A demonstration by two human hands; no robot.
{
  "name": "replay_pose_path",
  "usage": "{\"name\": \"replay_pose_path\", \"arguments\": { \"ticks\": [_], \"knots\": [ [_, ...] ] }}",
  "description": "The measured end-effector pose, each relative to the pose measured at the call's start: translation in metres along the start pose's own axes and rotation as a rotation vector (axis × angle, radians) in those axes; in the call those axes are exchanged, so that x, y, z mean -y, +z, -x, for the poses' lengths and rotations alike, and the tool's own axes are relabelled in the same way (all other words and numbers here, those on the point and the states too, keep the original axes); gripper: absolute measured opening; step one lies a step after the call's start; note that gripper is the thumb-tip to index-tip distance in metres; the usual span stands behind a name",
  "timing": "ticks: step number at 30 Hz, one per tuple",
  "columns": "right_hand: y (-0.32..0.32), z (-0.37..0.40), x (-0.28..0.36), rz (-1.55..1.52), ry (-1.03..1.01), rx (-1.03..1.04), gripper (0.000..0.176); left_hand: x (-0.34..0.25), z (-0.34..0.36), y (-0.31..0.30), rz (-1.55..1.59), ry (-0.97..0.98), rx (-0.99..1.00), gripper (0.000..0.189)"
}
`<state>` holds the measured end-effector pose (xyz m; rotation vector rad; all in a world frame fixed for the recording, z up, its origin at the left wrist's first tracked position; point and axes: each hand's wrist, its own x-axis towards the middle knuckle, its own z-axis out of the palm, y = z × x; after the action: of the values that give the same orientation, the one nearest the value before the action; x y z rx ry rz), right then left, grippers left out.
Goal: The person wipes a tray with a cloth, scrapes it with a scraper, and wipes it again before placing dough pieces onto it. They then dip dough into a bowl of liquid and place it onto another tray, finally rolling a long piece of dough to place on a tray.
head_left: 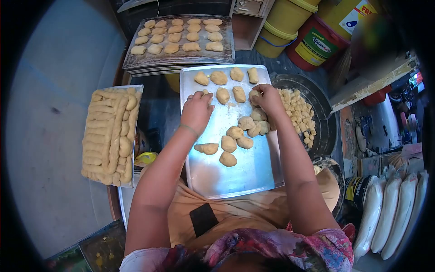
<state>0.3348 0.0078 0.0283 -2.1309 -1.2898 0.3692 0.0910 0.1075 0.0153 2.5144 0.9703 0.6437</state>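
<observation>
Tray [213, 181], one, bright metal, resting on your lap. It carries about sixteen pieces [222, 95]: four in the far row, four in the second row, and eight loose in a heap [245, 131] toward the middle right. Your left hand [197, 109] is curled fingers-down on the second row's first piece, and I cannot tell whether it pinches or only presses. Your right hand [268, 97] is closed around that row's last piece. Far tray [181, 58], one, atop a stack, holds about twenty pieces in four rows of five. Ropes [108, 136] of dough lie packed on a side tray [139, 87] at your left, too dense to count. Pan [327, 118], one, dark, at your right, holds many small lumps [297, 109]. Buckets [283, 22], at least three. Bags [389, 213], white, about four. Risks, as judged: the heaped pieces touch, so they may stick together or tear when you lift them. The tray has only your lap beneath it, so a shifted knee could slide it. Closely set rows could merge.
</observation>
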Motion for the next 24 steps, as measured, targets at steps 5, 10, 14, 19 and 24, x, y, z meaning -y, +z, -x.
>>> {"name": "replay_pose_path", "arguments": {
  "ticks": [5,10,14,19,24],
  "knots": [
    [-0.013,-0.014,0.022,0.217,-0.069,-0.04,0.032,0.002,-0.012,-0.007,-0.051,0.004,0.022,0.033],
    [-0.001,-0.067,0.044,0.278,-0.256,-0.087,0.031,0.011,-0.032,-0.004,0.021,-0.013,-0.109,0.03],
    [0.035,-0.086,0.076,0.35,-0.445,-0.045,0.033,0.021,-0.049,0.006,0.107,-0.034,-0.166,0.034],
    [0.063,-0.118,0.101,0.33,-0.253,0.235,0.031,0.048,-0.062,0.02,0.174,-0.014,-0.109,0.023],
    [0.087,-0.113,0.113,0.686,-0.263,0.174,0.025,0.05,-0.064,0.014,0.232,-0.106,-0.14,0.021]
  ]
}}
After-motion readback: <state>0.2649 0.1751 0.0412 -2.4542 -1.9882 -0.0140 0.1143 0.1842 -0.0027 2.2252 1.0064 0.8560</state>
